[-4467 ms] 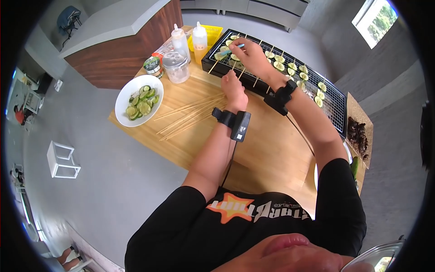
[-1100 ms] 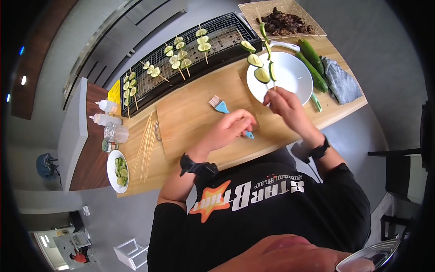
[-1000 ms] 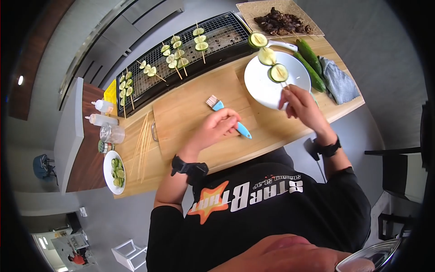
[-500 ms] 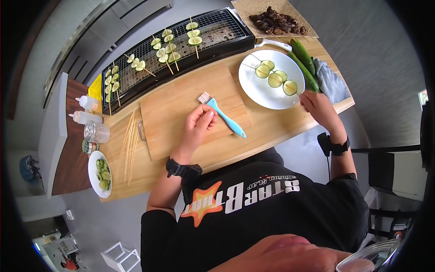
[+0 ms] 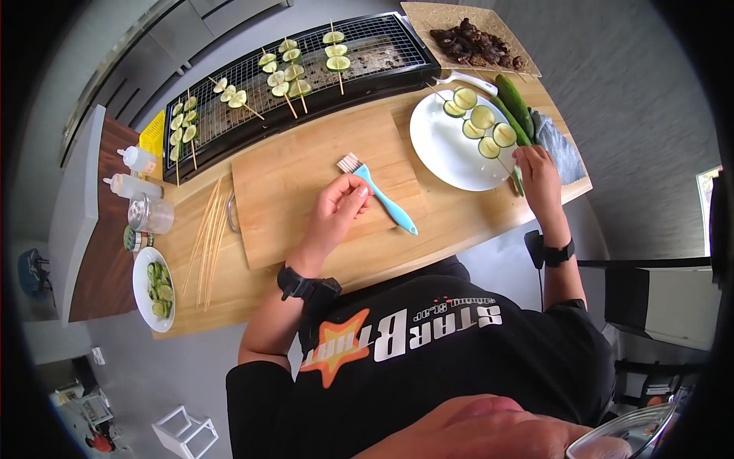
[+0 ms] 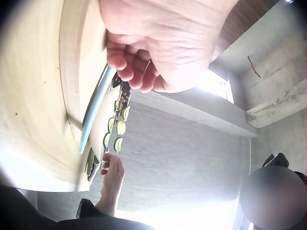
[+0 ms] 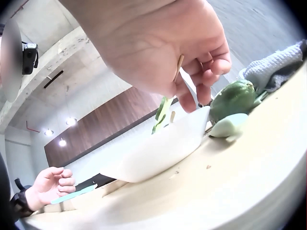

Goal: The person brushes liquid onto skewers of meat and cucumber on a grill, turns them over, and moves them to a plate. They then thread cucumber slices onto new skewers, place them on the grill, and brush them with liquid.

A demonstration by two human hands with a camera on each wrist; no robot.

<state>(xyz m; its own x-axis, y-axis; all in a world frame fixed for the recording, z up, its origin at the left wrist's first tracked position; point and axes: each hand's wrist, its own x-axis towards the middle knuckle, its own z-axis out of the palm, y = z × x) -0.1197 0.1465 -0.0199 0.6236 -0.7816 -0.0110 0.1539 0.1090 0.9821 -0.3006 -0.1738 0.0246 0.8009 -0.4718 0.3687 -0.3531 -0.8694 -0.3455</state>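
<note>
Your left arm comes in over the near edge of the table [image 5: 459, 216], bent at the elbow, with your left hand [image 5: 340, 210] hanging over the board [image 5: 306, 172], just beside the brush [image 5: 386, 203]. Your right arm reaches out to the side, wrist past that same edge, right hand [image 5: 541, 187] at the right side of the white dish [image 5: 437, 159].

Roomwise, you've got a strip of table between board and dish. Tighter on the right: the cucumbers [image 5: 516, 107] and towel [image 5: 558, 144] sit right by those fingers, and the grill [image 5: 386, 55] runs along behind everything.

Left hand's loosely curled, nothing in it; can't tell if it's brushing the handle. Right hand's mostly closed, thumb and fingers pinching a stick end of the cucumber skewers [image 5: 482, 117], which are over the dish. Can't tell if it has both sticks. Farthest out on your right, the meat [image 5: 470, 44].
</note>
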